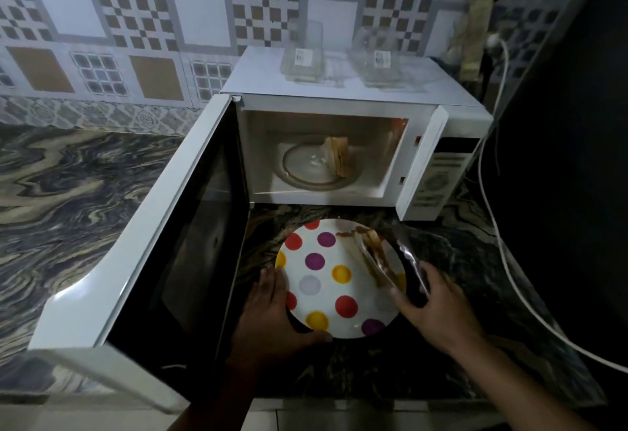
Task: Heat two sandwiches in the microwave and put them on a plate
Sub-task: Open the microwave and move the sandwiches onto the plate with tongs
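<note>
A white microwave [343,104] stands on the counter with its door [153,226] swung wide open to the left. Inside, one toasted sandwich [339,157] rests on the right part of the glass turntable [304,167]. In front of the oven lies a white plate [324,308] with coloured dots. A second sandwich [372,247] lies on the plate's right side, between the arms of metal tongs [411,265]. My right hand [438,304] is closed around the tongs. My left hand [272,311] grips the plate's near-left rim.
Two clear plastic containers [302,56] [380,60] sit on top of the microwave. A white cable [503,247] runs down the right side over the marbled counter [68,199]. A tall dark appliance [577,158] stands at the right. The open door walls off the plate's left side.
</note>
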